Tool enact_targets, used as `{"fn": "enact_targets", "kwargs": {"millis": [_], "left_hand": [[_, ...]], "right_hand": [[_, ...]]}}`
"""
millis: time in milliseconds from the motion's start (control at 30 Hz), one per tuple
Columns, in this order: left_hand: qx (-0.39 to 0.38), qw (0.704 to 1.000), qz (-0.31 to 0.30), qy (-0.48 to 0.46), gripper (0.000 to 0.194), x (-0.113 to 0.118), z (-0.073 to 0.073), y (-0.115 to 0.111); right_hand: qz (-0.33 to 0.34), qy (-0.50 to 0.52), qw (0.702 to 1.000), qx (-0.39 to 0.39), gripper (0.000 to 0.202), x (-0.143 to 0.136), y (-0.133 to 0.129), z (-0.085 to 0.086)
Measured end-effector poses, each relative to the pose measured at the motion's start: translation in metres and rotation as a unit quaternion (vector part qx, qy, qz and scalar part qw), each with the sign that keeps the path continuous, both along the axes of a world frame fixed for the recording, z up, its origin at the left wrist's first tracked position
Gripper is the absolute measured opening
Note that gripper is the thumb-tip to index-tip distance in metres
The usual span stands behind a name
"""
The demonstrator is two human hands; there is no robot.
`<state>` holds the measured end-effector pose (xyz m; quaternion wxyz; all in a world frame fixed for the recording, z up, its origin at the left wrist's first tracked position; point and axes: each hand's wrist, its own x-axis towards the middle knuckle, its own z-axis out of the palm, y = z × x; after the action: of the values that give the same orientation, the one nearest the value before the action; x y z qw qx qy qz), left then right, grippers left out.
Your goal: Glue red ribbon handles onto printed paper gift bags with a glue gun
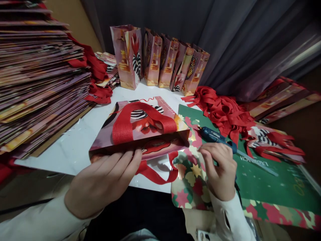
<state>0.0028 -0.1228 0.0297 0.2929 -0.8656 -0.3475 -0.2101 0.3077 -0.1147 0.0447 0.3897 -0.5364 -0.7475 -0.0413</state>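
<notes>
A pink paper gift bag (105,139) with a zebra-stripe and red-lips print lies on its side, its mouth toward me. One red ribbon handle (122,130) arches over its upper panel; another red handle (160,179) hangs from the lower edge. My left hand (107,180) rests at the mouth, fingers straight and side by side against the inside of the lower panel; its thumb is hidden. My right hand (220,170) hovers to the right of the bag, fingers curled, thumb and forefinger close together. Whatever it may hold is hidden. A blue glue gun (213,134) lies just beyond it.
Flat bags form a tall stack (45,83) at left. Several finished bags (169,63) stand along the back by a grey curtain (175,16). Red ribbon handles (220,110) lie heaped at right, beside a green patterned sheet (276,187). A clear glue stick (263,165) extends behind the gun.
</notes>
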Motion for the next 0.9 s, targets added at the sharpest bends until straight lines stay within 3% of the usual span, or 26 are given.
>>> {"fn": "enact_targets", "kwargs": {"millis": [167,267,367,433,600,900], "left_hand": [[0.015,0.999,0.008,0.027,0.052,-0.001,-0.001,0.000],[0.011,1.000,0.011,0.027,0.054,-0.001,-0.001,0.000],[0.003,1.000,0.013,0.024,0.053,0.000,0.001,-0.001],[0.002,1.000,0.014,0.026,0.054,0.001,0.002,0.000],[0.008,0.999,0.016,0.037,0.051,0.003,0.005,0.001],[-0.020,1.000,0.015,-0.001,0.055,0.002,0.004,0.000]], "right_hand": [[-0.063,-0.013,0.998,0.017,0.007,-0.001,-0.002,-0.002],[-0.053,0.027,0.997,0.049,0.025,-0.012,-0.008,-0.001],[-0.022,0.066,0.997,0.034,0.014,-0.029,-0.015,-0.001],[0.005,0.055,0.998,0.026,0.023,-0.043,-0.018,-0.002],[0.005,-0.002,0.995,0.101,0.014,-0.073,-0.016,-0.010],[-0.008,0.033,0.991,0.130,0.017,-0.081,-0.011,-0.019]]}}
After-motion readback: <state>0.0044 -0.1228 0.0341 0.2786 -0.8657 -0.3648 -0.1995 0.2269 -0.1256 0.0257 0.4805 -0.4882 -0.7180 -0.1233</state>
